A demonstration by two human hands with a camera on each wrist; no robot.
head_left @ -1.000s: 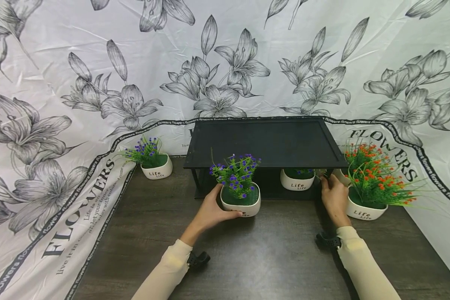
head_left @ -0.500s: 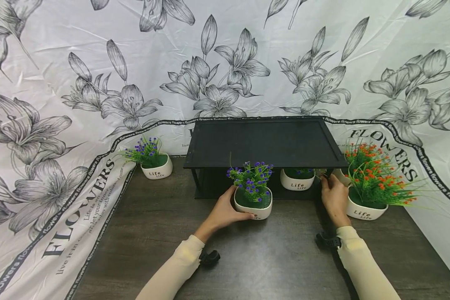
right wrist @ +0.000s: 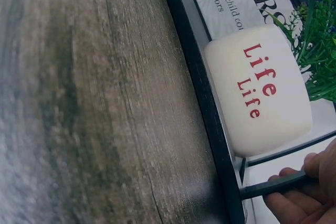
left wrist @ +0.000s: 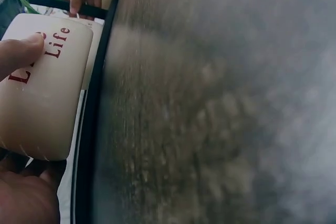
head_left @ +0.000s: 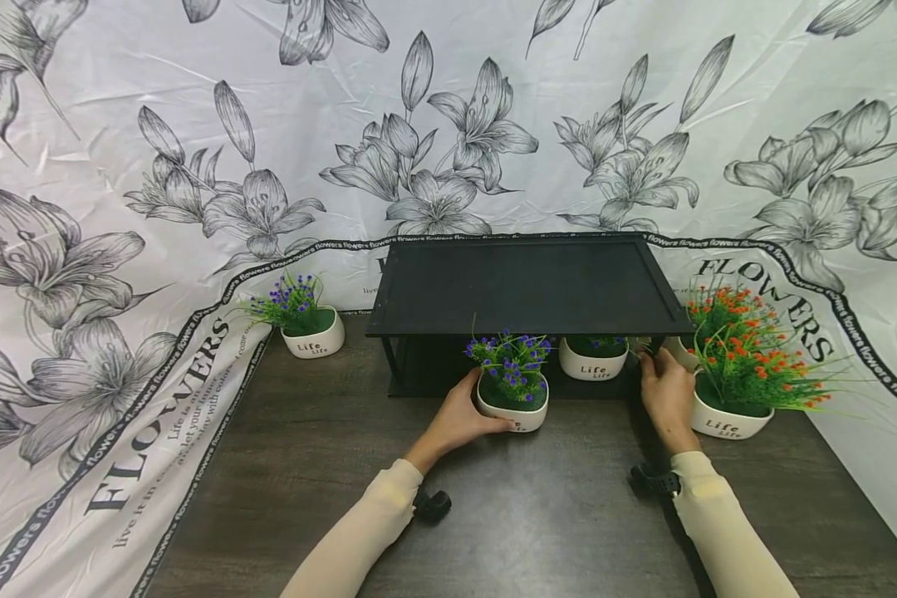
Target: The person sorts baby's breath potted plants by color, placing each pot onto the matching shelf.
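Note:
A white pot (head_left: 532, 409) lettered "Life Life", with purple-flowered artificial grass in it, is gripped by my left hand (head_left: 459, 418). The thumb lies across the front of this pot (left wrist: 47, 98) in the left wrist view, and the fingers curl round its other side. It stands out at the front edge of a black two-tier shelf (head_left: 523, 282). Inside the lower tier, toward the right, is a matching purple potted plant (head_left: 594, 364). My right hand (head_left: 668, 394) holds the shelf's front right post (right wrist: 275, 184), fingers and thumb wrapped round it in the right wrist view.
Right of the shelf stand an orange-flowered potted plant (head_left: 732, 415) and another orange one (head_left: 732, 309) partly hidden behind it. Another purple potted plant (head_left: 312, 334) is at the back left. A flower-printed cloth (head_left: 269, 108) hangs behind the dark wooden table (head_left: 523, 523).
My left hand has carried the purple potted plant to the right along the shelf's front, then slightly toward the shelf. The right hand stays on the post.

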